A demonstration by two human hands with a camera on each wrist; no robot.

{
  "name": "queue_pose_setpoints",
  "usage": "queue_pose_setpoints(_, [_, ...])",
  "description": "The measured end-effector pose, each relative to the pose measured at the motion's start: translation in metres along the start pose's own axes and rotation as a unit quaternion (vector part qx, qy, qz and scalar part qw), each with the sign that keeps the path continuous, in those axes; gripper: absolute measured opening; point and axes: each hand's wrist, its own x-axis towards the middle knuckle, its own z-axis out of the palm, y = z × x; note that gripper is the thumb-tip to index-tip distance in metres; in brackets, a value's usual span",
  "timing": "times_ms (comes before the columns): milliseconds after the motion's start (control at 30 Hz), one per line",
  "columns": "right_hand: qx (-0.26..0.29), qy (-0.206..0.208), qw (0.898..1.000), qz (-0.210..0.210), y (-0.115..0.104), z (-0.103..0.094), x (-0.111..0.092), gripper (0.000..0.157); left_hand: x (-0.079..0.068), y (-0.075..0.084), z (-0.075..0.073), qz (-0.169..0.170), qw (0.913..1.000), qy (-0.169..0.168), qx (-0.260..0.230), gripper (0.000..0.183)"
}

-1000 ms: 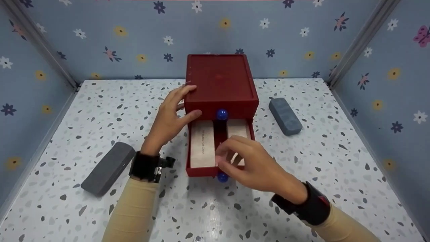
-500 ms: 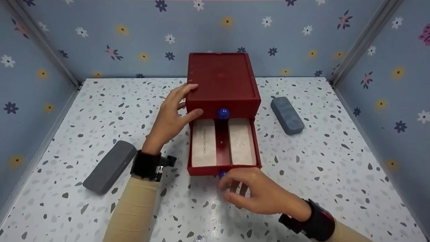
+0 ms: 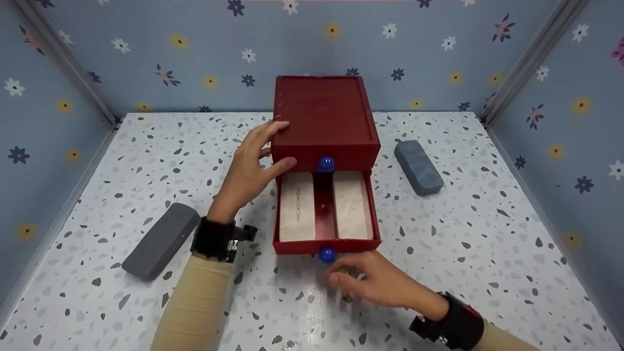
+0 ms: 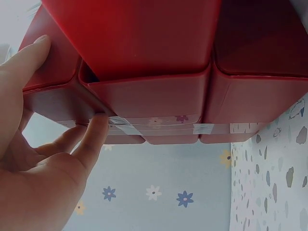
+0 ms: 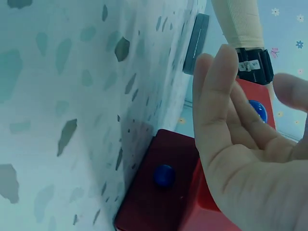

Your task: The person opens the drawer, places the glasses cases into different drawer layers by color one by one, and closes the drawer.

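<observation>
Counter [image 3: 463,253] bears a cabinet [image 3: 324,109], lower drawer [image 3: 297,248] out, two pale blocks [image 3: 297,209] inside. Left hand [image 3: 247,168], fingers extended, touches the cabinet's side; right hand [image 3: 378,281], loosely curved, empty, has uncovered the blue knob [image 3: 327,255], leaving the drawer unheld.

The right hand [image 3: 378,280], which a second ago is over the lower drawer [image 3: 302,247], is now down by the drawer's front edge, so it no longer covers part of the pale box on the right [image 3: 352,207]. Half a second ago its fingers overlap the lower blue knob [image 3: 327,255]; now they are just below and right of it, the knob fully visible.
</observation>
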Motion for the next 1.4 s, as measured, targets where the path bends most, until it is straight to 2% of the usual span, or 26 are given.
queue_pose_setpoints(167, [0.051, 0.004, 0.998, 0.045, 0.005, 0.006, 0.004, 0.041, 0.0, -0.001, 0.0, 0.001, 1.0, 0.003, 0.002, 0.065])
queue_pose_setpoints(333, [0.129, 0.034, 0.987, 0.084, 0.005, 0.011, 0.008, 0.047, 0.0, 0.0, 0.0, 0.002, 1.0, 0.005, 0.008, 0.065])
queue_pose_setpoints(633, [0.243, 0.049, 0.965, 0.091, 0.005, 0.022, 0.013, 0.051, 0.0, 0.0, 0.0, 0.005, 1.0, 0.005, 0.001, 0.065])
queue_pose_setpoints(967, [0.25, 0.055, 0.964, 0.079, 0.004, 0.022, 0.015, 0.049, -0.001, 0.0, 0.0, 0.008, 0.9999, 0.005, 0.006, 0.064])
queue_pose_setpoints(1100, [0.258, 0.073, 0.96, 0.079, 0.004, 0.02, 0.019, 0.047, -0.001, 0.0, 0.0, 0.006, 1.0, 0.003, 0.002, 0.065])
queue_pose_setpoints(1400, [0.235, 0.1, 0.964, 0.078, 0.007, 0.012, 0.036, 0.048, -0.001, 0.001, 0.0, 0.011, 0.9999, 0.007, 0.003, 0.066])
